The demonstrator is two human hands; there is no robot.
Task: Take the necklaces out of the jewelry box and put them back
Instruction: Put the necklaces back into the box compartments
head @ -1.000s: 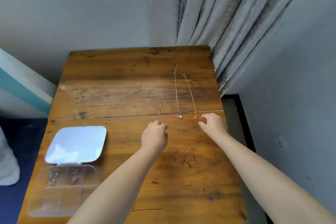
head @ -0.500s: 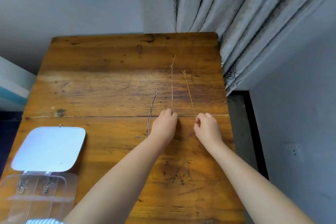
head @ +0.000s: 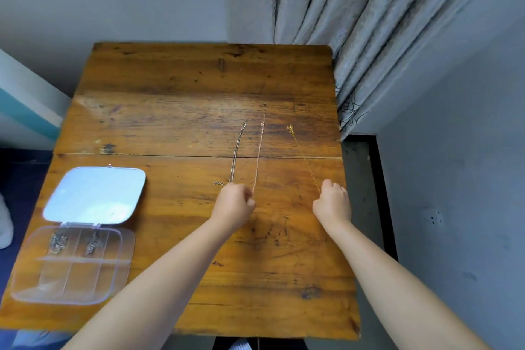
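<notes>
Both hands have pulled back toward the body since half a second ago, dragging two chains down the wooden surface (head: 181,111) with them, and the gold one now lies at more of a slant.

Left hand (head: 234,203) is curled closed, pinching the near end of the rose-toned necklace (head: 259,156). Right hand (head: 332,202) is closed the same way on the near end of the gold necklace (head: 304,158). The third one, a darker silver necklace (head: 237,153), lies just beside the left hand with its little extender tail sticking out to the left; I can't tell if the hand is touching it or not.

My read is that this is the gathering-up part before they go back in the box. To do it well I'd keep each chain straight and apart while lifting (fine chains knot the second they cross), raise them until the far ends clear the wood, then lower each one into its own compartment so it coils instead of clumping.

All three necklaces are very thin, laid out in long lines running away from the person on the right half of the surface. The clear jewelry box (head: 74,264) sits open at the near left corner, lid (head: 95,194) flipped back, well apart from the chains. Two far compartments hold small metal pieces, too blurry to identify; the near ones look empty.
</notes>
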